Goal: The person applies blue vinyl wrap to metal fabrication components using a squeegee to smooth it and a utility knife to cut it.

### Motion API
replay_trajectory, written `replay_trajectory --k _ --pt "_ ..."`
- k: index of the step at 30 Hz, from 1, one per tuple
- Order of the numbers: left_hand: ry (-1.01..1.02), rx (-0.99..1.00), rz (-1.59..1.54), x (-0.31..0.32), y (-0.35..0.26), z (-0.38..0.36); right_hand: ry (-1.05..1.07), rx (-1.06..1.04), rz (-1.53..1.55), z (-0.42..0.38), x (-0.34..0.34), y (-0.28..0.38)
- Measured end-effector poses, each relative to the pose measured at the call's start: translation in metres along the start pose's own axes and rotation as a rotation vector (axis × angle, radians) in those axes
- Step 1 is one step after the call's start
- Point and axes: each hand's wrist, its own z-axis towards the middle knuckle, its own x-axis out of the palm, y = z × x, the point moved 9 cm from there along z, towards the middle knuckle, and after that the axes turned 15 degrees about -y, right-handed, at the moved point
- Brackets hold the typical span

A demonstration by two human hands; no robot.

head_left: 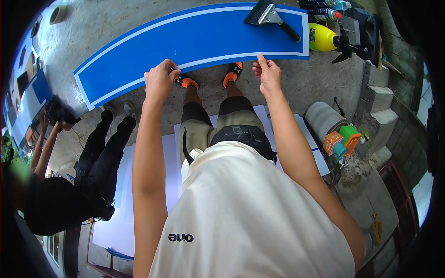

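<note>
A long blue sign panel [185, 39] with a white border stripe lies across the top of the head view, bowed by the wide lens. At its near edge, left of centre, my left hand [160, 78] has its fingers curled together at the rim. My right hand [269, 76] pinches the same edge further right, thumb uppermost; the fingers beneath are partly hidden. A squeegee [272, 19] with a wide black blade and dark handle rests on the panel's right end, apart from both hands.
A yellow spray bottle [323, 37] and several cans [326, 14] stand right of the panel. Concrete steps [382, 99] and a cylindrical container [324, 118] are further right. White sheets [171, 153] lie behind my legs. A person in black [69, 199] works at left.
</note>
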Motion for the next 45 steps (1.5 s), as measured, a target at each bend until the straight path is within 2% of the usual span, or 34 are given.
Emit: replay_trajectory --k 7,12,19,21,27,45 --pt "-0.003 -0.004 -0.025 -0.014 -0.008 -0.002 0.045 0.020 -0.004 0.000 0.000 -0.001" --pt "0.040 -0.041 -0.248 -0.033 -0.015 -0.008 0.102 0.085 0.013 0.005 -0.004 -0.002" --pt "0.039 -0.017 -0.108 -0.020 -0.013 -0.004 0.118 0.136 0.013 -0.005 0.003 -0.005" --pt "0.007 0.057 -0.025 -0.013 -0.010 -0.002 0.134 0.161 0.006 -0.020 0.018 -0.008" --pt "-0.039 0.076 -0.026 -0.014 -0.012 -0.001 0.077 0.174 0.010 -0.037 0.044 -0.015" --pt "-0.028 0.084 0.024 -0.008 -0.007 0.002 0.093 0.141 0.030 -0.034 0.043 -0.018"
